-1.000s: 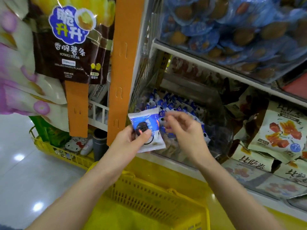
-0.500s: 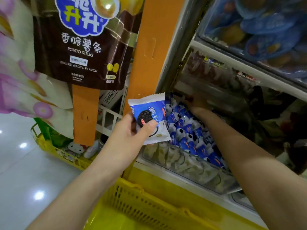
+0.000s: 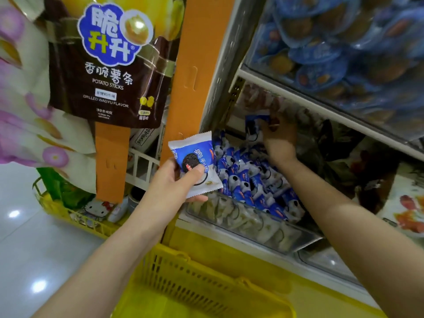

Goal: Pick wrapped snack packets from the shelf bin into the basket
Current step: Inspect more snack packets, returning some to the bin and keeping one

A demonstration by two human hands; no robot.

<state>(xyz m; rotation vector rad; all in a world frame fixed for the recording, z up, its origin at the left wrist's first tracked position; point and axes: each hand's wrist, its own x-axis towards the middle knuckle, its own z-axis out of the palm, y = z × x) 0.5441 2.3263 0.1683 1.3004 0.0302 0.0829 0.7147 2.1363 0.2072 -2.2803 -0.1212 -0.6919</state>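
Observation:
My left hand (image 3: 174,182) holds a blue-and-white cookie packet (image 3: 195,161) in front of the shelf, thumb across its face. Deep in the clear shelf bin (image 3: 252,223), my right hand (image 3: 280,138) pinches a second blue packet (image 3: 253,126), lifted above the pile of several like packets (image 3: 247,180). The yellow basket (image 3: 202,281) sits below both arms, under the shelf's edge; what lies inside it is out of view.
An orange upright post (image 3: 190,72) stands left of the bin, with a brown potato-sticks bag (image 3: 110,65) hanging beside it. Above is a shelf of blue-wrapped snacks (image 3: 332,47). Other snack bags (image 3: 401,203) lie right of the bin. A second yellow basket (image 3: 75,216) stands on the floor at left.
My right hand, reaching into the bin before, now has a packet pinched and raised above the pile. My left hand stays put with its packet.

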